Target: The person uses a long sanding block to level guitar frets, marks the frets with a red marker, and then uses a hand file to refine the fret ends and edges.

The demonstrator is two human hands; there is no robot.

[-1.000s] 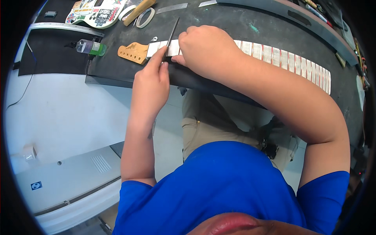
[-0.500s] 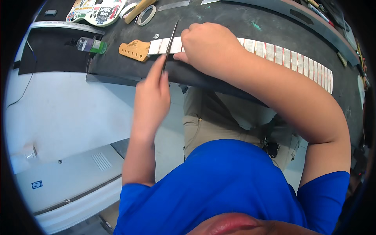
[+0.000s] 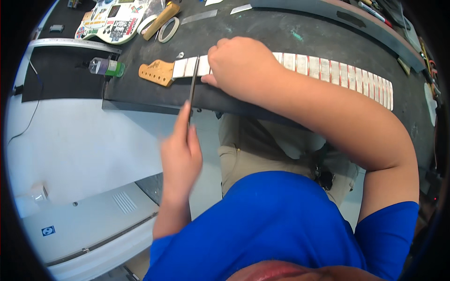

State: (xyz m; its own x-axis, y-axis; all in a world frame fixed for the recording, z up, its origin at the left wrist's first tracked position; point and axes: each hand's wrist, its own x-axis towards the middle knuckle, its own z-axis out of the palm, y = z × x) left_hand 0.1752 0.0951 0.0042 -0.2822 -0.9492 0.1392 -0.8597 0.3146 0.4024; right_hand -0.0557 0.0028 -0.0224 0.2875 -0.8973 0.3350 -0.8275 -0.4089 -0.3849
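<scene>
A guitar neck (image 3: 326,71) lies across the dark workbench, its bare wooden headstock (image 3: 157,73) pointing left. White strips cover its fretboard between the frets, and reddish lines show along many of them. My left hand (image 3: 181,149) is closed round the near end of a slim dark file (image 3: 194,83), index finger stretched along it. The file's far end lies across the neck near the headstock, in line with the frets. Just right of the file, my right hand (image 3: 241,63) is closed over the neck, its thumb at the near edge; its other fingertips are mostly hidden.
Beyond the headstock lie a sticker-covered guitar body (image 3: 110,23), a tape roll (image 3: 168,30) and a wooden block (image 3: 161,21). A bottle with green liquid (image 3: 107,67) stands left. A long grey beam (image 3: 347,18) runs along the back right, beside pens and tools.
My left hand has drawn the file back toward my body, so less of it reaches past the neck. My right hand keeps its place on the neck. The whole view has shifted slightly.
</scene>
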